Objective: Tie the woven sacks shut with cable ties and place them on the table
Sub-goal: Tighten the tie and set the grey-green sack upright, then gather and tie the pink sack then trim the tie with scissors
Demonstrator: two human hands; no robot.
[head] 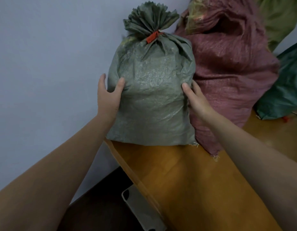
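Note:
A filled grey-green woven sack (152, 97) stands upright on the left end of the wooden table (186, 180), against the wall. Its gathered neck is closed by a red cable tie (152, 37), and the mouth fans out above it. My left hand (109, 95) grips the sack's left side, thumb on the front and fingers round the edge. My right hand (196, 100) holds the right side, thumb pressed on the front, fingers hidden between this sack and the one beside it.
A larger dark red woven sack (227, 67) leans right beside the grey one, its mouth loose. A teal sack (284, 90) and an olive sack (281, 17) lie further right. A small red piece (285, 119) lies on the table. The table's left edge drops to a dark floor.

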